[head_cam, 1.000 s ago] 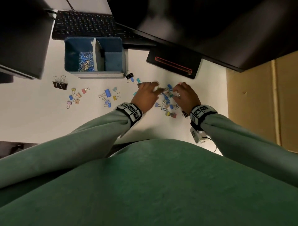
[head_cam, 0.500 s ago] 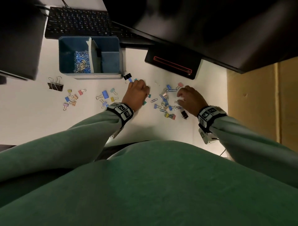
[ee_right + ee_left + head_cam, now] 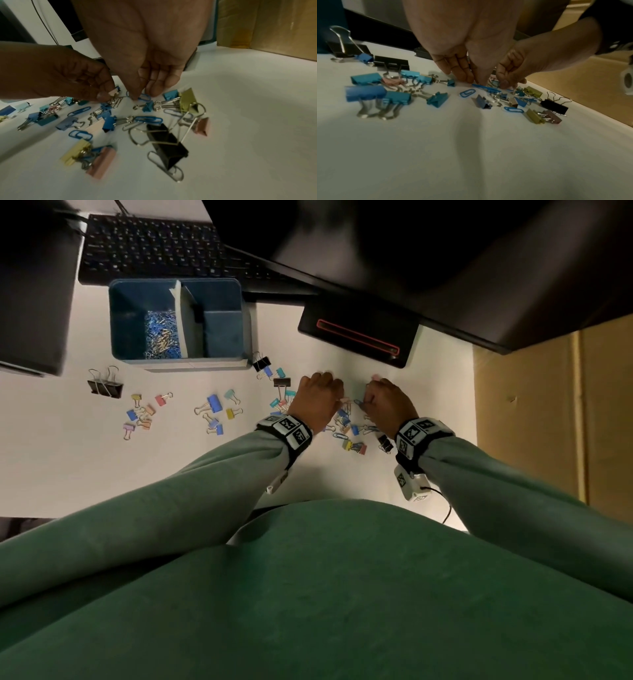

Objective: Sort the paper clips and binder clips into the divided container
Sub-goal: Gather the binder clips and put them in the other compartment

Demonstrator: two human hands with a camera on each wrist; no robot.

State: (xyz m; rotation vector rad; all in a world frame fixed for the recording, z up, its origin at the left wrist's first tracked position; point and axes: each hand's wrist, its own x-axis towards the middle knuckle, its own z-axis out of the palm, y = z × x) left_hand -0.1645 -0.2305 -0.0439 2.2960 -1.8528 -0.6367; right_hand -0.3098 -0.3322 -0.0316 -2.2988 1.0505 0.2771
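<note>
Hands both down in right-side clip pile on white desk (image 3: 61, 467), close together, knuckles up in head view. Left hand (image 3: 317, 400) fingers curled, thumb and forefinger pinching small pink-and-gold binder clip (image 3: 113, 94) per right wrist view; left wrist view shows fingertips (image 3: 467, 77) bunched at tip of a blue paper clip (image 3: 485, 87) lying on desk. Right hand (image 3: 387, 402) fingers bent down, thumb and forefinger tips closed on blue paper clip (image 3: 143, 96) against desk; whether lifted or just pressed, cannot tell. Pile around hands: small blue, teal, yellow and pink binder clips mixed with loose blue paper clips, e.g. flat blue clip (image 3: 467, 93) just in front of left hand, black binder clip (image 3: 167, 145) nearest right wrist, yellow-and-pink pair (image 3: 354, 446) toward body. Divided container (image 3: 239, 302), blue, rear-left of hands, just in front of keyboard (image 3: 154, 244); left compartment holding heap of blue and gold paper clips (image 3: 161, 333), right compartment contents not visible. Black and teal binder clips between container corner and left hand. Two more scatters of small coloured binder clips further left, plus large black binder clip (image 3: 104, 386) well apart at far left. Black monitor base with red stripe (image 3: 358, 337) beyond hands
</note>
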